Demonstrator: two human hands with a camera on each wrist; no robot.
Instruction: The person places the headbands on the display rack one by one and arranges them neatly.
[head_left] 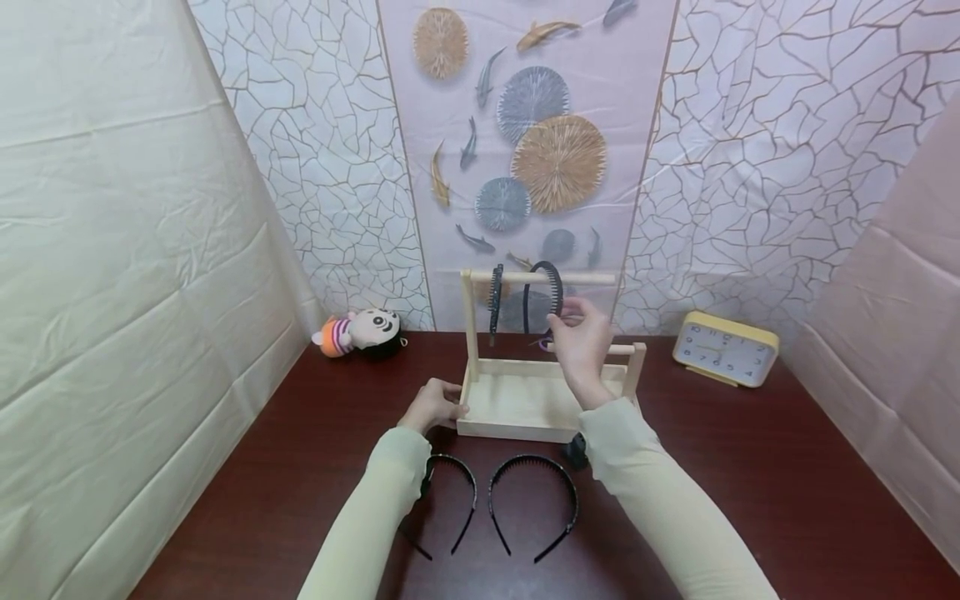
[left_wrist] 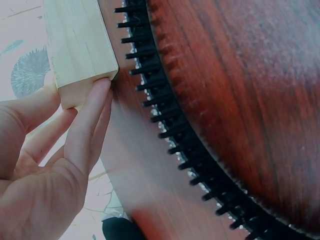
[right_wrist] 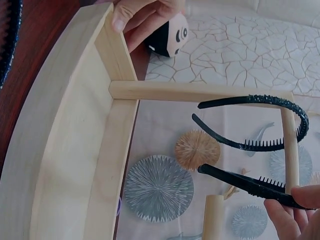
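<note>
My left hand [head_left: 433, 404] grips the left end of a light wooden rack [head_left: 517, 432], with its thumb and fingers around the tray's corner in the left wrist view. Up at the rack's top bar [head_left: 592, 278], my right hand [head_left: 581, 337] pinches a black toothed headband [head_left: 557, 287] between thumb and fingers. This headband's arch overlaps the bar, its ends pointing down. Further left on the same bar hangs another black headband [right_wrist: 260, 145] with a glittery outer side. Two more headbands, a left one [head_left: 474, 487] and a right one [head_left: 532, 457], lie on the table before the rack.
A lower peg [head_left: 618, 350] on the rack's right carries a small purple ring [head_left: 544, 343]. A plush doll [head_left: 360, 332] lies at the back left. At the back right stands a yellow clock [head_left: 726, 348]. Patterned cloth hangs behind the dark red table [head_left: 750, 467].
</note>
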